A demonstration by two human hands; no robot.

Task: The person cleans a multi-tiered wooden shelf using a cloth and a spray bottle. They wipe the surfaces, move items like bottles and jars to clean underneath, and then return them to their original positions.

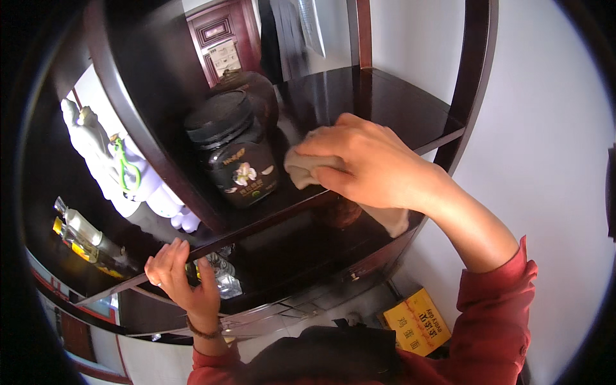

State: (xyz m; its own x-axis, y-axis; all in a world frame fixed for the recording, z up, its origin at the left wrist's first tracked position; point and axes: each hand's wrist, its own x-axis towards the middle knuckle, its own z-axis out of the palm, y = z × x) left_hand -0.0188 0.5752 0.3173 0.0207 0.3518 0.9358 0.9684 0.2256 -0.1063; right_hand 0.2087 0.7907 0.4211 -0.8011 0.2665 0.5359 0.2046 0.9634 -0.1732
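Note:
My right hand (370, 161) grips a bunched beige cloth (308, 166) at the front edge of a dark wooden shelf (404, 101). Part of the cloth hangs down below the shelf edge. Just left of the cloth stands a dark jar (240, 163) with a black lid and a flower label. Behind it is a dark rounded pot (262, 94), partly hidden. My left hand (180, 276) rests its fingers on the shelf's front edge, lower left, with thumb and fingers apart.
Left of an upright divider (144, 125) stand a white figurine (86, 134), a lilac plush toy (163, 199) with a green clip, and bottles (79, 240). A lower shelf holds clear plastic-wrapped items (226, 279). A yellow carton (418, 322) sits on the floor.

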